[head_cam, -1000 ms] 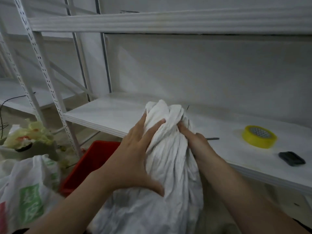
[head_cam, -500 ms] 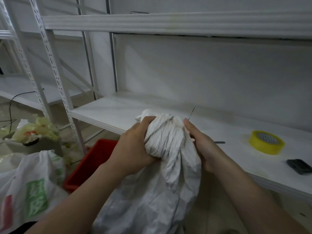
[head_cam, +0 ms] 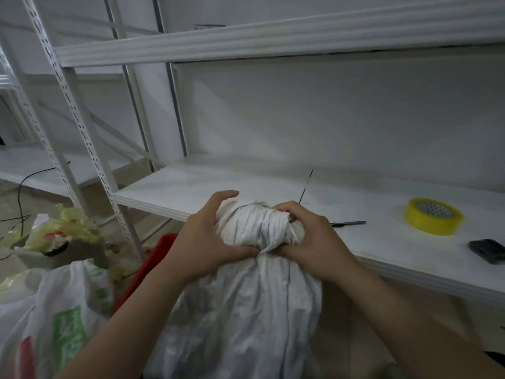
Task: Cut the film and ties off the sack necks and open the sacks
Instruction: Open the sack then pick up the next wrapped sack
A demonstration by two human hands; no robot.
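While both hands close on it, the sack neck (head_cam: 259, 228) sits bunched into a tight twisted knob at frame centre, just in front of the shelf board (head_cam: 191, 187) edge. On the left hand (head_cam: 207, 242), the thumb is tucked under the knob and the fingers curl over its far side, forefinger lifted a little clear. On the right hand (head_cam: 314, 242), the fingers curl onto the top folds and the thumb presses in beneath.

No film or tie shows on the neck, though one could hide under the fingers. Judged stage: cutting likely done on this one, mouth not yet spread open.

Below, the white sack (head_cam: 246, 310) is woven-looking plastic cloth, matt and deeply pleated, with a full, rounded body.

- **On the shelf, right of the hands:** a thin dark tool (head_cam: 349, 223), possibly the cutter; a loose thin black strip (head_cam: 306, 187); a glossy yellow tape roll (head_cam: 433, 216); a small black object (head_cam: 489, 251).
- **Lower left:** a red crate (head_cam: 153, 258) and a green-printed plastic bag (head_cam: 54, 324).
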